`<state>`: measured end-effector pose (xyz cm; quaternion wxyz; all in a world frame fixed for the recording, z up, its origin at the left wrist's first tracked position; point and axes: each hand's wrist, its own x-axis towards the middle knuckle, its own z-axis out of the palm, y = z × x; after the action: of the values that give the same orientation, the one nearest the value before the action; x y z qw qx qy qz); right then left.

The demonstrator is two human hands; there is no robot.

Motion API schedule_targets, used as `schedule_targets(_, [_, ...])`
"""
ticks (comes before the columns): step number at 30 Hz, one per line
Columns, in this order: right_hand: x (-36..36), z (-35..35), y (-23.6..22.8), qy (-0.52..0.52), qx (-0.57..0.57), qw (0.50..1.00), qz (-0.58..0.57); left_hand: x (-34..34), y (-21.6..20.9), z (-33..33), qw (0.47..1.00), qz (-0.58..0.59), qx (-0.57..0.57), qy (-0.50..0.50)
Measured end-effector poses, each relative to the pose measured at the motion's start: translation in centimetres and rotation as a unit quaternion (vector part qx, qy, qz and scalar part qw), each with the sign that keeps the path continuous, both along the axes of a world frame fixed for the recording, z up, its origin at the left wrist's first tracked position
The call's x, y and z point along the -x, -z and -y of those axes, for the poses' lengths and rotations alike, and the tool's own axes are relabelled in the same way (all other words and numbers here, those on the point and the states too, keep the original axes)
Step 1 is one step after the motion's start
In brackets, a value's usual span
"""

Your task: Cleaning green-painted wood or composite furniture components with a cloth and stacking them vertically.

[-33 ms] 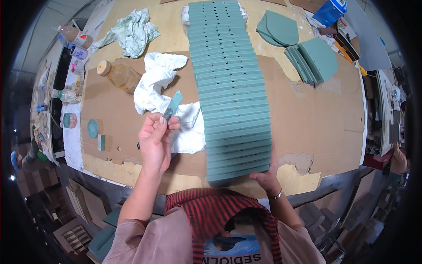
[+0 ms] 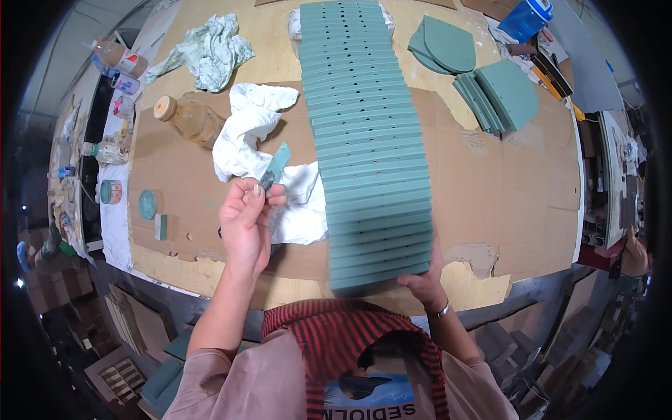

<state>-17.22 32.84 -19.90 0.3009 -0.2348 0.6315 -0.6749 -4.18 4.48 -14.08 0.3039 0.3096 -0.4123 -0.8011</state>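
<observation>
My left hand (image 2: 246,217) pinches a small putty knife (image 2: 278,162), its blade smeared green and pointing up and away from me. A long row of green-painted panels (image 2: 371,164) with small drilled holes runs away from me, packed face to face. My right hand (image 2: 425,281) grips the near right corner of that row, thumb at the front end; its other fingers are mostly hidden along the side. Beside the knife lie crumpled white cloths (image 2: 297,210). A capped bottle of brownish liquid (image 2: 194,122) rests on its side by the farther cloth (image 2: 245,136).
Cardboard (image 2: 518,189) covers much of the wooden table. More green panels (image 2: 514,98) stand and lie at the far right, near a blue container (image 2: 525,19). A green-stained cloth (image 2: 210,56) lies far left. A round green lid (image 2: 148,204) and small block (image 2: 161,227) sit left.
</observation>
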Motion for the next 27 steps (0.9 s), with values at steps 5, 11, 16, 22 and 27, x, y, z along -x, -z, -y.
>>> schedule_targets(5, [0.1, -0.1, 0.5, 0.000, -0.010, 0.998, -0.054, 0.4, 0.0, 0.1, 1.000, 0.009, -0.001, 0.013])
schedule_targets(11, [0.3, 0.1, 0.2, -0.006, 0.001, 0.997, -0.074, 0.6, 0.4, -0.2, 0.999, 0.033, -0.009, 0.012])
schedule_targets(16, [0.2, -0.2, 0.6, -0.006, 0.000, 0.996, -0.094, 0.8, 0.8, -0.1, 0.999, 0.032, -0.016, 0.006])
schedule_targets(22, [0.1, 0.0, 0.3, 0.007, -0.005, 0.997, -0.075, 1.0, 1.2, -0.1, 1.000, 0.018, -0.022, 0.005])
schedule_targets(27, [0.2, -0.1, 1.1, 0.010, -0.013, 0.991, -0.130, 1.1, 1.2, 0.1, 1.000, 0.014, -0.025, 0.005])
